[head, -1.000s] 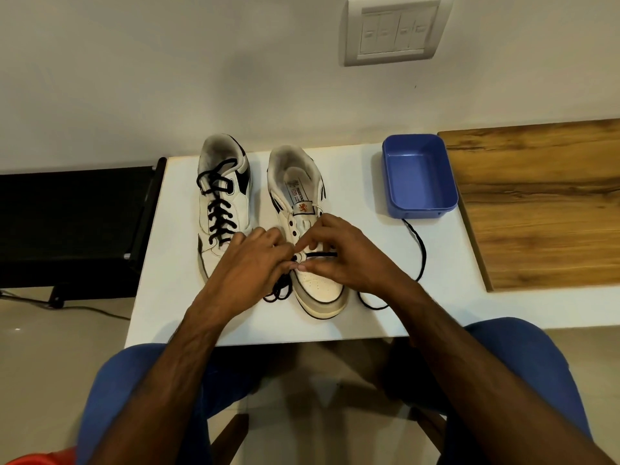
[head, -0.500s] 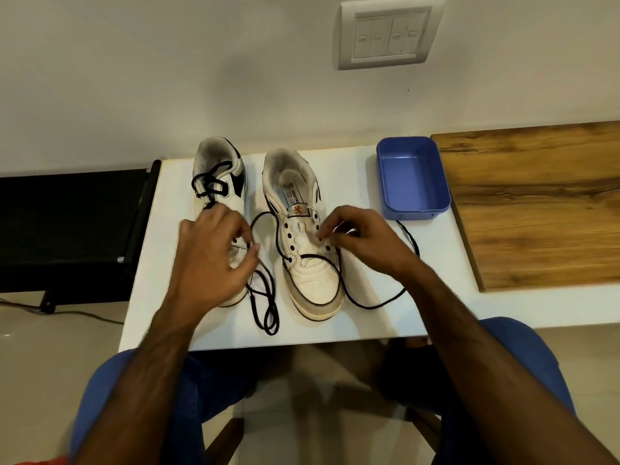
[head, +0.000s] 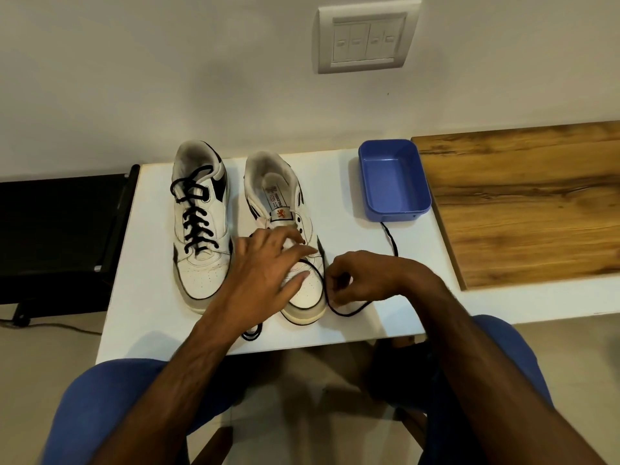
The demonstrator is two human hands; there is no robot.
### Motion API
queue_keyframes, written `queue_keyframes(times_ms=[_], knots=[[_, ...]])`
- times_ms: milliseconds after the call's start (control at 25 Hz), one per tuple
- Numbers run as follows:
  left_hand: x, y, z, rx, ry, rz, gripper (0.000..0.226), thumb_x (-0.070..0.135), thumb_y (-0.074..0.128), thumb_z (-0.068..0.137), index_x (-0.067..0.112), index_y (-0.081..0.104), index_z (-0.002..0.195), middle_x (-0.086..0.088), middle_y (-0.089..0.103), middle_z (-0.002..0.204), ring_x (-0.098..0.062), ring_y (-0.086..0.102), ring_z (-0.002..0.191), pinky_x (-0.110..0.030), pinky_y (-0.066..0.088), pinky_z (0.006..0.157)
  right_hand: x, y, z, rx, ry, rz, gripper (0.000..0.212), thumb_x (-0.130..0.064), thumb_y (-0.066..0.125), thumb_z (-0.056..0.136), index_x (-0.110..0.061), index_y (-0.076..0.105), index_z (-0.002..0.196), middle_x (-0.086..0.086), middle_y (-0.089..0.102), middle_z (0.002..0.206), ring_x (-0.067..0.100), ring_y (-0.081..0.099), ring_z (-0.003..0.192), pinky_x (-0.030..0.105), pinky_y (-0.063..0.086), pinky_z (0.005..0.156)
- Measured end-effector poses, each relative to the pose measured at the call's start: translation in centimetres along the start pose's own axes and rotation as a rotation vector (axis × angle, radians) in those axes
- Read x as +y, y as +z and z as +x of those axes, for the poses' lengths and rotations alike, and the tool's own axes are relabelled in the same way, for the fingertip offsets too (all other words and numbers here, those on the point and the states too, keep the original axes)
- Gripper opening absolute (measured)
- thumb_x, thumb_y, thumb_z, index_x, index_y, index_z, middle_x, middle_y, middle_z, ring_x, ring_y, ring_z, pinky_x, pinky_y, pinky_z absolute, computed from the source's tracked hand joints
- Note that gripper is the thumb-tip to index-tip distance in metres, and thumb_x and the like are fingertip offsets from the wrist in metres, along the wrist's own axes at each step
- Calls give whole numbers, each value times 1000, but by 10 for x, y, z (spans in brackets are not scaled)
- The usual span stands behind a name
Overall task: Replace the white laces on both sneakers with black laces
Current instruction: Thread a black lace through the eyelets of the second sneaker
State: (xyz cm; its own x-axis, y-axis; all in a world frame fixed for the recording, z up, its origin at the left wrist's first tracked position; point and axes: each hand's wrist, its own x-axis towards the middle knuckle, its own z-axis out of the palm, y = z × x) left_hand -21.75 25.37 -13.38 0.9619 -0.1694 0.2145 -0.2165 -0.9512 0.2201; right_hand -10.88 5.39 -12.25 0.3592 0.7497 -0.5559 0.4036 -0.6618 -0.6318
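Head view, looking down: at the far left a black stand [head: 60, 229] sits beside the white tabletop [head: 141, 297]. On the tabletop the left sneaker [head: 201, 229] stands toe toward the person, already threaded with a black lace in crossed rows up to the collar. Just beside it is the right sneaker [head: 285, 209], tongue exposed and its upper eyelets bare. The left hand [head: 268, 270] lies across this shoe's forefoot, its grip spread, fingers straight and resting on the eyelet area. A loose black lace [head: 349, 312] runs out from under those fingers, curves round the toe on the right side and trails over the tabletop toward the tub; another loop of it shows at the tabletop's near edge under the left forearm. The right hand [head: 362, 280] is just right of the toe, its grip curled and pinching that lace between fingertips and thumb. Farther right a blue plastic tub [head: 396, 209] sits near the back, touching a wooden board [head: 523, 209]. A switch plate [head: 367, 38] is on the wall above.
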Motion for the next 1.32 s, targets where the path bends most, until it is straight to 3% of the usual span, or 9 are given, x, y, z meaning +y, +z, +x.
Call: queue_keyframes(times_ms=[200, 400, 520, 640, 720, 880, 1120, 1240, 1320], knots=[[9, 7, 9, 25, -50, 65, 22, 36, 76, 86, 30, 70, 106, 4, 60, 115, -23, 52, 103, -37, 25, 79, -3, 0, -3, 69, 103, 99, 36, -43, 80, 82, -19, 60, 102, -3, 68, 95, 11, 64, 83, 26, 53, 73], [12, 10, 9, 44, -79, -4, 10, 28, 72, 90, 25, 64, 96, 6, 57, 106, -18, 54, 98, -33, 20, 80, -3, 10, 6, 43, 117, 323, 22, -14, 72, 91, -15, 54, 103, 6, 72, 94, 19, 71, 83, 23, 55, 73], [4, 7, 7, -5, -67, -121, 4, 25, 63, 96, 25, 59, 98, 10, 54, 105, -14, 54, 100, -37, 24, 82, 0, -3, -4, 19, 77, 428, 8, -8, 59, 98, -9, 62, 105, 7, 66, 80, 14, 64, 67, 21, 54, 68], [1, 6, 7, -24, -79, -119, 6, 22, 62, 98, 24, 56, 99, 12, 54, 103, -14, 54, 99, -40, 28, 84, 10, -23, -24, 33, -14, 503, 22, -25, 58, 101, -10, 73, 94, 10, 53, 74, 13, 52, 64, 23, 48, 67], [1, 7, 6, -37, -88, -90, 10, 19, 63, 96, 24, 54, 98, 11, 53, 102, -16, 55, 97, -38, 28, 82, 16, -32, -36, 152, -107, 668, 32, -36, 57, 98, -9, 69, 85, 6, 46, 68, 15, 47, 63, 30, 43, 67], [-1, 3, 2, -52, -64, -106, 8, 29, 50, 96, 26, 54, 103, 12, 53, 108, -17, 55, 104, -35, 25, 86, 15, -41, -41, 448, -346, 1199, 33, -24, 43, 106, -8, 60, 82, 2, 36, 65, 13, 35, 59, 27, 34, 60], [16, -28, 7, -5, -199, -766, 57, 27, 60, 95, 30, 42, 149, 14, 54, 143, -6, 48, 134, -19, 35, 110, -28, -13, -16, 242, -319, 732, 31, -27, 48, 106, -4, 64, 94, -2, 44, 65, 10, 35, 58, 25, 27, 55], [10, -35, 7, 56, -228, -825, 39, 20, 69, 94, 30, 63, 131, 9, 70, 108, -11, 67, 96, -20, 51, 86, -37, -10, -10, 248, -325, 724, 33, -27, 49, 106, 0, 62, 92, 5, 43, 65, 11, 34, 55, 24, 26, 52], [-4, -43, 3, 175, -291, -776, 21, 14, 67, 94, 28, 73, 109, 11, 70, 82, -8, 65, 74, -17, 48, 74, -31, -16, -14, 297, -293, 700, 31, -30, 51, 105, -7, 63, 88, 4, 43, 66, 10, 35, 56, 23, 28, 53]])
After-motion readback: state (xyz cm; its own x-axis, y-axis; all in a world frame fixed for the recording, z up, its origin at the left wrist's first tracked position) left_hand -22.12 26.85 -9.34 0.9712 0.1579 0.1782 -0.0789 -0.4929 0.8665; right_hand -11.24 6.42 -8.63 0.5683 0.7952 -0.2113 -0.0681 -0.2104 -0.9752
